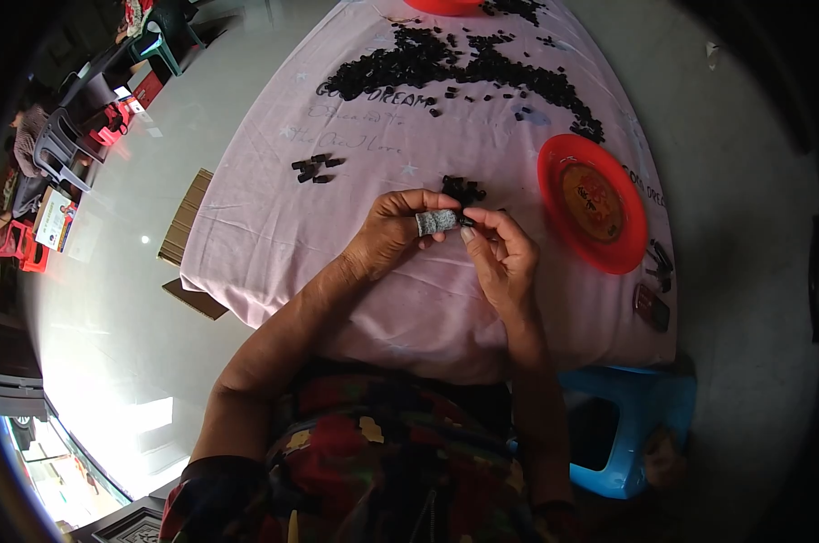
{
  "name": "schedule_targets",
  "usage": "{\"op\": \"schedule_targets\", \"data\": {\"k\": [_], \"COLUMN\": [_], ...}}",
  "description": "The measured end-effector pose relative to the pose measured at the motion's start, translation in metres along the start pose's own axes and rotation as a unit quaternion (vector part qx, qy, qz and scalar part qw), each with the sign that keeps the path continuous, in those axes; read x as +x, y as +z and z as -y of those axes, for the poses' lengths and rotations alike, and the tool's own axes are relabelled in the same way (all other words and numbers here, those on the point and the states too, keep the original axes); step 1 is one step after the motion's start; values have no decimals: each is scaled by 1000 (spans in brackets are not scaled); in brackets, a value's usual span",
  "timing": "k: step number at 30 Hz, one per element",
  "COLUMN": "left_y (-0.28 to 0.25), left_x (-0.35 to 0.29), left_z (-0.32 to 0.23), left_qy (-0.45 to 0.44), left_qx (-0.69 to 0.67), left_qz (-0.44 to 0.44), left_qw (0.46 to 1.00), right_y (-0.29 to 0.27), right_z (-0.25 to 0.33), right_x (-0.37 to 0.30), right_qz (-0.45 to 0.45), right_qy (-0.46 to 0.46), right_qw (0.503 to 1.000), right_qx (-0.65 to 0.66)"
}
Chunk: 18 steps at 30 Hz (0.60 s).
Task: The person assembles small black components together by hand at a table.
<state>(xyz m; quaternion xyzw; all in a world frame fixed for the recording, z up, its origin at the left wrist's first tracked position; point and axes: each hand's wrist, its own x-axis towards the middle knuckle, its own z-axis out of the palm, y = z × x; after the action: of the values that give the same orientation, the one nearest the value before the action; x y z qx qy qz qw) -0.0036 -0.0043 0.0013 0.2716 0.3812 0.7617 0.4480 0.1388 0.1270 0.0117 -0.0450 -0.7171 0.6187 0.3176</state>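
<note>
My left hand [387, 231] and my right hand [506, 260] meet over the near part of the pink-covered table. Between their fingertips is a small black piece [466, 220], partly hidden by the fingers. The right thumb and forefinger pinch it. A grey speckled band [436, 223] shows at the left thumb, seemingly wrapped round it. Just beyond the fingers lies a little heap of black pieces [463, 188]. Several more short black pieces [314, 168] lie apart to the left.
A large spread of black pieces [400, 65] covers the cloth's far part [274, 109]. At the right are a red plate [554, 181], a dark red phone-like object [651, 308] and a black tool [660, 265]. A blue stool [631, 452] stands below. Cardboard [185, 217] lies left.
</note>
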Motion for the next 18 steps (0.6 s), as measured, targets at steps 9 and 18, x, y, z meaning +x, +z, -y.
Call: {"op": "schedule_targets", "data": {"k": [9,18], "left_y": [3,3], "left_x": [-3,-3], "left_z": [-3,-3], "left_qy": [10,31], "left_qx": [28,50], "left_qz": [-19,-12], "left_qw": [999,998], "right_y": [-2,0], "right_z": [6,2], "right_x": [0,0], "right_qz": [-12,-7], "right_qy": [11,1], "right_qw": [1000,1000], "right_qx": [-7,-14]}}
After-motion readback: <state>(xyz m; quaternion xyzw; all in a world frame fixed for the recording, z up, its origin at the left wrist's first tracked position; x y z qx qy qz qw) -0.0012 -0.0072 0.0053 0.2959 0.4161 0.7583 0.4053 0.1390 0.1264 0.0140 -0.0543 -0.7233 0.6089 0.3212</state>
